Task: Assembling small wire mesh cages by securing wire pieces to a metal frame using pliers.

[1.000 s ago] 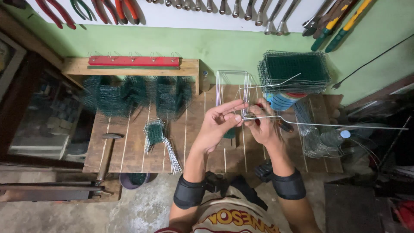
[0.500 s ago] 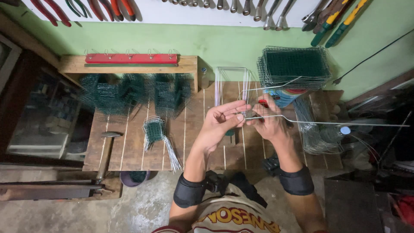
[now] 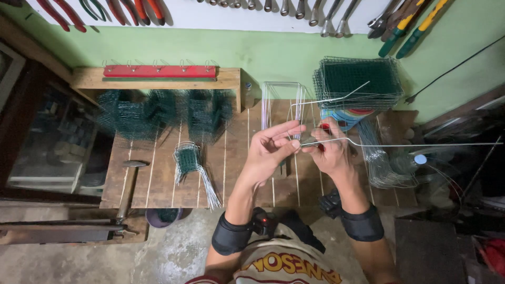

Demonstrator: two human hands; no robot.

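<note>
Both hands are raised over the wooden workbench point(image 3: 236, 163). My left hand point(image 3: 273, 150) pinches the near end of a long bent steel wire point(image 3: 421, 145), fingers partly spread. My right hand point(image 3: 329, 150) grips a red-handled tool, probably pliers point(image 3: 324, 128), clamped on the same wire beside the left fingers. The wire runs far out to the right and a bent section loops up toward the stack of green mesh panels point(image 3: 360, 81).
Folded green mesh pieces point(image 3: 158, 113) line the bench's back left, a small mesh piece with loose wires point(image 3: 192, 165) lies mid-bench, a hammer point(image 3: 129, 181) sits at the left edge. Bent wire frames point(image 3: 284, 100) stand behind my hands. Pliers and wrenches hang on the wall.
My hands stayed together on the wire, shifting slightly; the left fingers opened out a little while the wire's bent section turned upward toward the mesh stack.
</note>
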